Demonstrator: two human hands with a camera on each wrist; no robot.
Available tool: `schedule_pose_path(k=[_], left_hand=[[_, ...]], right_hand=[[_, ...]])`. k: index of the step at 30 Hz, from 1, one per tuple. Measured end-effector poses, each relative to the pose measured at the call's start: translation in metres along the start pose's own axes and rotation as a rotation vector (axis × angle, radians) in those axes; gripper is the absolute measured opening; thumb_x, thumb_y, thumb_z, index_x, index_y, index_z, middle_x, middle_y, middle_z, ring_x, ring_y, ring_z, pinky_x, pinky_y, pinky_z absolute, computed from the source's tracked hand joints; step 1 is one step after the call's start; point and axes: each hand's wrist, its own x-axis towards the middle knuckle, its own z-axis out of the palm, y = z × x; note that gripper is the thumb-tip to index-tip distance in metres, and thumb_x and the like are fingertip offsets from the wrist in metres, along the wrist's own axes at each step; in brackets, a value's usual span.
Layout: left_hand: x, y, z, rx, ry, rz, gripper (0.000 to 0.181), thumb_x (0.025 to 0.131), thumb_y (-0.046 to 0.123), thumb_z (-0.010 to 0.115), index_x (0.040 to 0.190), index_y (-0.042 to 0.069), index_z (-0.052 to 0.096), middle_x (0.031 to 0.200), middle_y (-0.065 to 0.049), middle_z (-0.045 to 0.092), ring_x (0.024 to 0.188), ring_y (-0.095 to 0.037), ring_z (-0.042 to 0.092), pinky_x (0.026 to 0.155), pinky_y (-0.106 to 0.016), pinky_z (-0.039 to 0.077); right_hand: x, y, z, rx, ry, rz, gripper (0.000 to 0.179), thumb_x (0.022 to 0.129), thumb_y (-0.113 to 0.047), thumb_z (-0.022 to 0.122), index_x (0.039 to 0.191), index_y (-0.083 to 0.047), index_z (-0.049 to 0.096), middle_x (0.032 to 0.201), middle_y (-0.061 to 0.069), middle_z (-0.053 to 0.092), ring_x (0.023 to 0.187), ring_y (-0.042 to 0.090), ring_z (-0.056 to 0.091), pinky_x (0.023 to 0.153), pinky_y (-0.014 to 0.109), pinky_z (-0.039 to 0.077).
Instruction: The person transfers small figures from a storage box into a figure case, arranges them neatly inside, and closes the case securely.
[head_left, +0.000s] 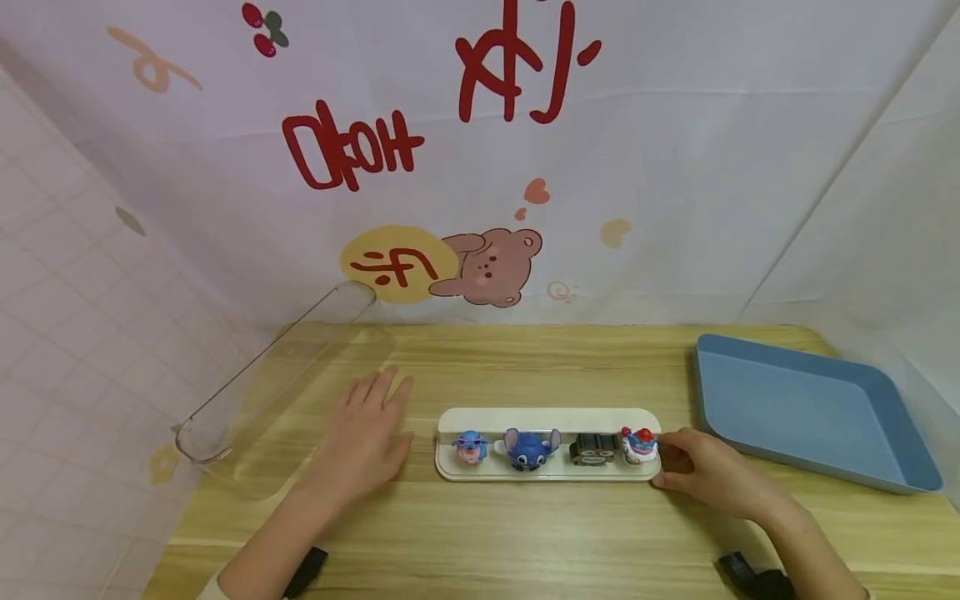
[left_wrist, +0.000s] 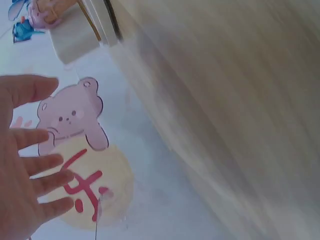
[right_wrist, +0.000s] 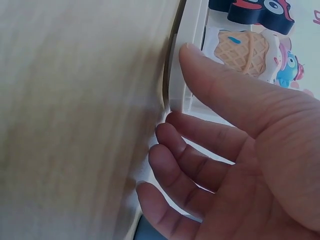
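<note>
A long white display base lies on the wooden table, a row of small toy figures on it. From left to right come a pink-and-blue figure in sunglasses, a blue big-eared figure, a dark blocky figure and a red-topped white figure, whose waffle-patterned back shows in the right wrist view. My right hand holds the base's right end, thumb on its edge and index fingertip at the corner. Left of the base, my left hand is spread over the table with straight fingers, holding nothing.
A clear plastic cover leans at the left, beyond my left hand. On the right stands a shallow blue tray, close to my right hand. A white printed cloth hangs behind the wooden table.
</note>
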Motion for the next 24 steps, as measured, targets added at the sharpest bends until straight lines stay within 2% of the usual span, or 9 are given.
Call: schedule_pose_path(k=[6,10,14,18,24], left_hand=[[-0.006,-0.028,-0.018,0.036,0.181,-0.041,0.073,0.085,0.032,0.083,0.143,-0.002,0.057,0.139,-0.03,0.055,0.126,-0.051,0.051,0.111,-0.067,0.037],[-0.015,-0.053,-0.037,0.021,0.234,-0.174,0.077,0.083,0.04,0.081,0.141,-0.003,0.054,0.133,-0.031,0.057,0.124,-0.054,0.049,0.109,-0.069,0.033],[-0.027,-0.076,-0.052,0.02,0.215,-0.313,0.088,0.08,0.048,0.084,0.143,-0.003,0.052,0.135,-0.035,0.055,0.124,-0.057,0.048,0.107,-0.073,0.03],[-0.036,-0.095,-0.058,0.041,0.187,-0.387,0.101,0.078,0.056,0.084,0.148,-0.007,0.049,0.135,-0.038,0.055,0.12,-0.06,0.05,0.102,-0.075,0.034],[-0.046,-0.113,-0.061,0.02,0.037,-0.484,0.116,0.083,0.077,0.07,0.153,-0.011,0.041,0.136,-0.041,0.051,0.117,-0.066,0.047,0.095,-0.079,0.036]], right_hand=[[0.0,-0.001,-0.001,-0.012,0.011,0.004,0.049,0.088,-0.037,0.085,0.122,-0.004,0.071,0.103,-0.006,0.066,0.092,0.008,0.062,0.075,0.029,0.056],[-0.001,-0.002,-0.001,0.0,0.004,0.005,0.051,0.088,-0.037,0.085,0.123,-0.003,0.071,0.106,-0.004,0.066,0.095,0.01,0.064,0.077,0.03,0.057],[-0.001,-0.002,0.0,0.012,-0.007,0.009,0.051,0.089,-0.037,0.084,0.125,-0.003,0.07,0.108,-0.003,0.067,0.097,0.012,0.066,0.08,0.029,0.058],[-0.002,-0.002,0.0,0.001,-0.01,0.008,0.052,0.09,-0.036,0.084,0.126,-0.001,0.069,0.108,-0.003,0.067,0.098,0.014,0.066,0.08,0.03,0.058],[-0.001,-0.004,0.0,0.004,-0.012,0.016,0.053,0.089,-0.035,0.084,0.127,0.0,0.069,0.109,-0.002,0.067,0.1,0.017,0.067,0.082,0.031,0.059]])
